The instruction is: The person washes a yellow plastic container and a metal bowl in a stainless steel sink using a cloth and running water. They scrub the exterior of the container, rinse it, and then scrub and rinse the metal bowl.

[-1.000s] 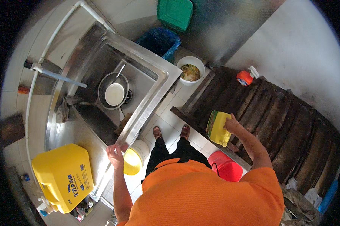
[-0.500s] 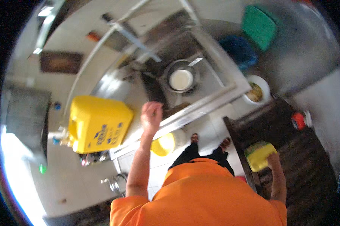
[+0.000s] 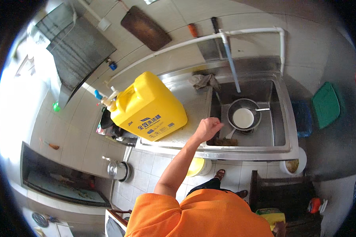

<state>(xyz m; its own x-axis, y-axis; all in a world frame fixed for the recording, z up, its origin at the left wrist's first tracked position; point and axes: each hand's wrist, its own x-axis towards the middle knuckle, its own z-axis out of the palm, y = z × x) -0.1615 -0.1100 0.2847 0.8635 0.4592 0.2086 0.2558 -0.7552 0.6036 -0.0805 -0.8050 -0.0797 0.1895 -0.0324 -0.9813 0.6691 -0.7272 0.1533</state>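
My left hand (image 3: 208, 129) hangs over the front left edge of a steel sink (image 3: 291, 134), its fingers curled in with nothing visible in them. A dark pan (image 3: 234, 106) sits in the basin, with a white bowl (image 3: 243, 118) inside it and a light handle showing beside it. Near my left hand, at the basin's front, lies a brown scrubber (image 3: 226, 142). At the lower right, my right hand (image 3: 279, 229) is closed on a boxy yellow and green package (image 3: 272, 217), partly hidden by my orange shirt. The package is beside a dark wooden surface.
A big yellow jerrycan (image 3: 152, 108) with a tap stands on the drainboard left of the sink. A grey rag (image 3: 205, 81) lies behind the basin. A yellow bucket (image 3: 199, 166) is on the floor below, a white bin (image 3: 301, 162) to the right. Dark wooden furniture (image 3: 288, 197) stands behind it.
My view has turned left, so the sink and jerrycan lie further right. My left hand has come over the sink's edge. My right hand and the yellow package have dropped toward the lower edge.
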